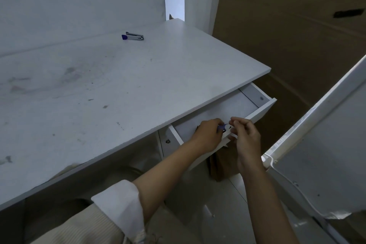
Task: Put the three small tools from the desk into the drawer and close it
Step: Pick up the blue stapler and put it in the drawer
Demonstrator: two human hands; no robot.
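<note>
A small metal tool with a purple end (132, 36) lies far back on the white desk (99, 89). The drawer (255, 114) under the desk's right end stands open. Over the drawer my left hand (208, 134) is closed on a small blue tool (222, 126), of which only a thin blue loop and a dark bit show. My right hand (246, 136) is beside it at the drawer's front edge, its fingertips pinched close to the blue loop. Whether it touches the tool I cannot tell. The hands hide part of the drawer's inside.
Brown cardboard (287, 35) covers the wall and floor to the right. A white panel with a cable (316, 144) leans at the right, close to my right forearm. A brown box (223, 164) stands on the floor below the drawer.
</note>
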